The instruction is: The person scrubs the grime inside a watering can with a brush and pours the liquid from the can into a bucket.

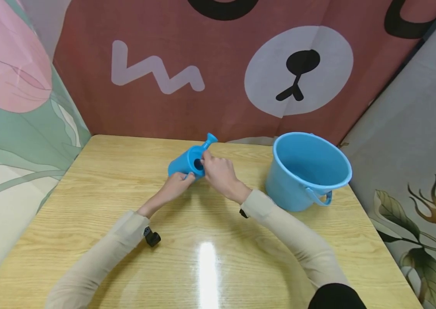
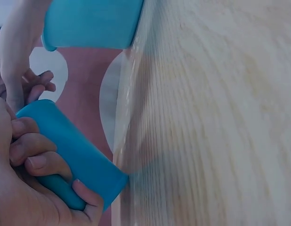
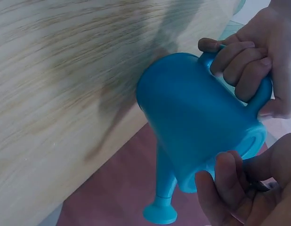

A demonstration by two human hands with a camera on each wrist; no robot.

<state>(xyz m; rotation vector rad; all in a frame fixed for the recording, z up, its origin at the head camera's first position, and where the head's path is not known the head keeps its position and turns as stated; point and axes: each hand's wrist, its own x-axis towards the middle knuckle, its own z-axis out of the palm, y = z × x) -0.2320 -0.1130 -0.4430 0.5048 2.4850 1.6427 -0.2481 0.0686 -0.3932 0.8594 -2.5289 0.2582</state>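
A blue toy watering can (image 1: 184, 163) is tilted over the far middle of the table, its spout pointing away. My left hand (image 1: 176, 187) grips its handle, with the fingers curled through the loop in the right wrist view. At the can's mouth is my right hand (image 1: 221, 175), fingers bent beside the rim. In the right wrist view a small dark patch shows among the right fingers (image 3: 225, 176); whether it is a held thing or shadow is unclear. The inside of the can is mostly hidden. Whether its base touches the table cannot be told.
To the right stands a large light-blue bucket (image 1: 279, 182) with its handle hanging down in front. The wooden table (image 1: 156, 266) ends at a printed cloth (image 1: 218, 107) at the back. Another patterned cloth (image 1: 407, 128) hangs along the right side.
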